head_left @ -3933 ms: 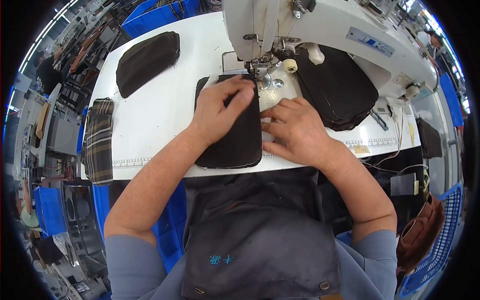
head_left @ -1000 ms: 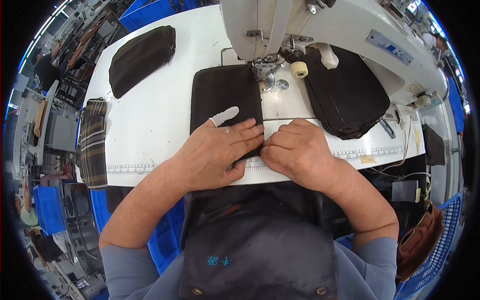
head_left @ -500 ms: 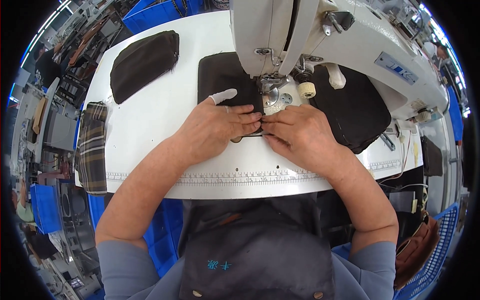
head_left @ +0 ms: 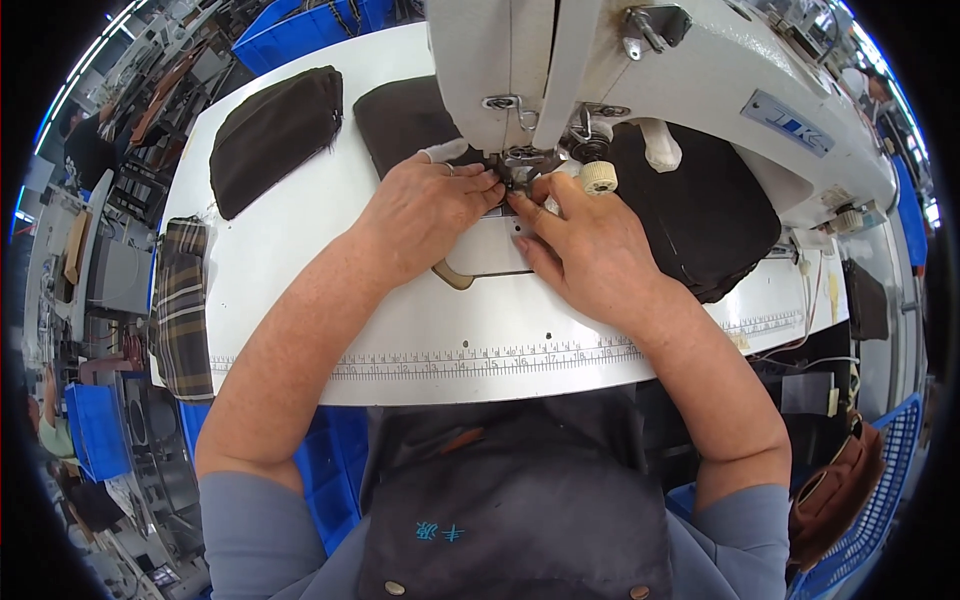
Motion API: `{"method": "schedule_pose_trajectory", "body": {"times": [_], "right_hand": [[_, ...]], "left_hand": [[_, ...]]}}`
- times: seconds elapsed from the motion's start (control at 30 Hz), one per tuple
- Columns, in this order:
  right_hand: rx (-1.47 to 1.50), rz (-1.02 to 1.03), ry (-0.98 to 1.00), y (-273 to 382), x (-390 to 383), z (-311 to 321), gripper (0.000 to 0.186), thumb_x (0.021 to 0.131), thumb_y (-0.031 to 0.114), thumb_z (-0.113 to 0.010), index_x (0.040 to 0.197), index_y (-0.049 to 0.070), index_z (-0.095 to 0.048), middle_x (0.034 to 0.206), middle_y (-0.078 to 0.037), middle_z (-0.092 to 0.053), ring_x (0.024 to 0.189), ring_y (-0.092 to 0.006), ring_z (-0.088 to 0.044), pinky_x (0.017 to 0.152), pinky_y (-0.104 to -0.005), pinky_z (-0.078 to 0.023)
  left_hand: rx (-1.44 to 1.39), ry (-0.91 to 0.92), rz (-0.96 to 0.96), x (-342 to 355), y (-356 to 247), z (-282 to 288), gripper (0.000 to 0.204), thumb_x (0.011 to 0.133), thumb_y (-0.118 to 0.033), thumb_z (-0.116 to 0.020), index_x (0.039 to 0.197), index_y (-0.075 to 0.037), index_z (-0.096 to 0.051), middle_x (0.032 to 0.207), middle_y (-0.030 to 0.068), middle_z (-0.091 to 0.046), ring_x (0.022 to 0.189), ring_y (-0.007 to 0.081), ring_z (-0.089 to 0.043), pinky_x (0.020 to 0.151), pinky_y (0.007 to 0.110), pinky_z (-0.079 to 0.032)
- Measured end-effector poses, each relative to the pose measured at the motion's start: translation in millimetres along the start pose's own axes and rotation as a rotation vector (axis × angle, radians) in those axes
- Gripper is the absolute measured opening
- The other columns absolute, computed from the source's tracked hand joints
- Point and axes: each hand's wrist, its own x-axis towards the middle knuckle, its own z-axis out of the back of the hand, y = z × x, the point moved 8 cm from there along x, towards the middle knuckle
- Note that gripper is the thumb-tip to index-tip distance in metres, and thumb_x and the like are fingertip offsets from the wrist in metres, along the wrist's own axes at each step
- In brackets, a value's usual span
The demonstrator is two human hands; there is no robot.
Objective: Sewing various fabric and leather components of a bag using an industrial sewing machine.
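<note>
A dark brown fabric panel (head_left: 400, 115) lies partly under the head of a white sewing machine (head_left: 470, 80). My left hand (head_left: 425, 210) rests on the panel's near part, fingers stretched toward the presser foot (head_left: 515, 165) and thumb apart. That thumb wears a white finger cot (head_left: 445, 151). On the other side, my right hand (head_left: 595, 245) has its bent fingertips at the panel's edge, close to the foot. Its thumb is spread away over the metal plate (head_left: 495, 255). The needle and the panel's near corner are mostly hidden by my fingers.
Stacked dark panels (head_left: 690, 210) lie right of the needle area, beneath the machine arm. Another dark panel (head_left: 275, 140) is at the far left, with folded plaid cloth (head_left: 183, 310) below it. A ruler strip (head_left: 480, 362) follows the table's front edge. A blue basket (head_left: 850, 530) stands lower right.
The fabric panel has moved away from me and a little left, under the machine head. Both hands have moved forward with it, uncovering more of the metal plate.
</note>
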Motion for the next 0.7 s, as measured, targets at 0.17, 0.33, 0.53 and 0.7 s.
{"method": "schedule_pose_trajectory", "body": {"times": [0.17,0.33,0.53,0.7], "right_hand": [[-0.007,-0.019,-0.043,-0.4,-0.6,0.6,0.033,0.086,0.021,-0.074,0.115,0.003,-0.073,0.102,-0.010,-0.065,0.096,-0.0299,-0.063,0.079,-0.0432,-0.052],[-0.003,-0.019,-0.035,-5.5,-4.7,-0.2,0.038,0.088,0.018,-0.074,0.124,0.006,-0.070,0.113,-0.010,-0.063,0.089,-0.0303,-0.065,0.078,-0.0425,-0.053],[0.027,0.026,-0.099,1.0,-6.8,5.6,0.032,0.086,0.015,-0.076,0.117,0.007,-0.074,0.111,-0.009,-0.065,0.094,-0.0304,-0.066,0.082,-0.0416,-0.054],[0.068,0.093,-0.119,5.9,-9.9,10.0,0.024,0.084,0.014,-0.078,0.107,0.007,-0.076,0.106,-0.008,-0.067,0.094,-0.0272,-0.066,0.081,-0.0412,-0.053]], "left_hand": [[0.170,0.120,0.165,9.8,-31.6,-4.1,0.041,0.089,-0.006,-0.054,0.126,0.005,-0.069,0.128,0.0211,-0.072,0.109,0.0286,-0.074,0.084,0.041,-0.056],[0.038,0.320,0.395,19.9,-37.5,10.0,0.045,0.086,-0.017,-0.061,0.125,0.005,-0.071,0.122,0.0260,-0.073,0.104,0.0347,-0.074,0.090,0.045,-0.055],[-0.152,0.159,0.274,-16.2,-21.0,6.0,0.074,0.086,-0.048,-0.068,0.142,0.000,-0.060,0.145,0.0186,-0.061,0.136,0.0361,-0.056,0.114,0.052,-0.040],[-0.218,0.246,0.189,-34.2,-29.6,-3.1,0.097,0.092,-0.059,-0.064,0.161,0.000,-0.033,0.168,0.0183,-0.033,0.159,0.0377,-0.024,0.125,0.055,-0.026]]}}
